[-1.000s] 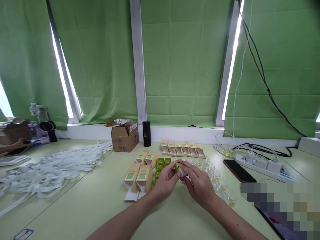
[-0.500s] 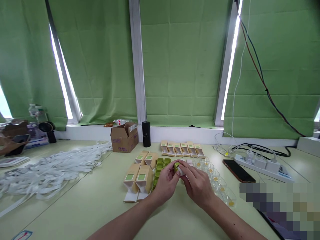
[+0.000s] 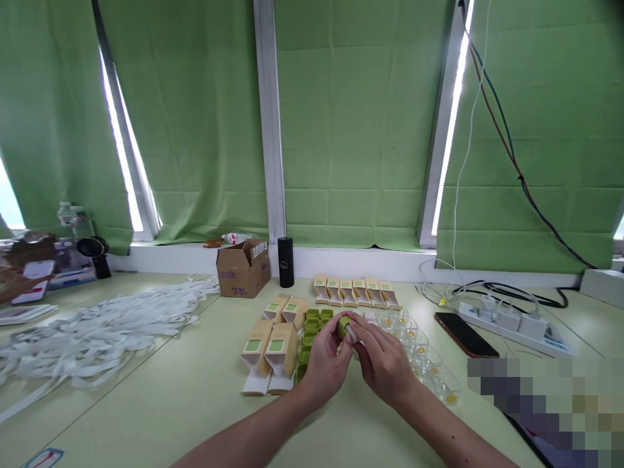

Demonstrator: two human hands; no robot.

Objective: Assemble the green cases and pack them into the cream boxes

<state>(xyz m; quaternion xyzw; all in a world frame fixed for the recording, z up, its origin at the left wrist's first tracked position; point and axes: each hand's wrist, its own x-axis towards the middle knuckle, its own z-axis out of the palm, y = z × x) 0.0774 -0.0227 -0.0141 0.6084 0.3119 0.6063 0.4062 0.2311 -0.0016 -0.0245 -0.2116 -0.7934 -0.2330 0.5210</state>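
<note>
My left hand (image 3: 327, 361) and my right hand (image 3: 385, 357) meet above the table, both gripping a small green cup (image 3: 344, 326) that has a white piece (image 3: 351, 335) at its lower right end. Fingers cover part of both. Just left of my hands stand rows of green cups (image 3: 309, 337). Beyond those are open beige cartons (image 3: 282, 346) with green labels. Clear plastic cups (image 3: 433, 370) with yellow spots lie right of my right hand.
More beige cartons (image 3: 346, 291) line the back. A cardboard box (image 3: 242, 268) and black cylinder (image 3: 285, 262) stand behind. White straps (image 3: 112, 325) spread left. A phone (image 3: 466, 334) and power strip (image 3: 514, 327) lie right. Another person's hand (image 3: 14, 285) shows far left.
My left hand has shifted slightly around the green cup, its thumb a little lower. At far left, the phone near the other person's hand now shows a bright screen.
</note>
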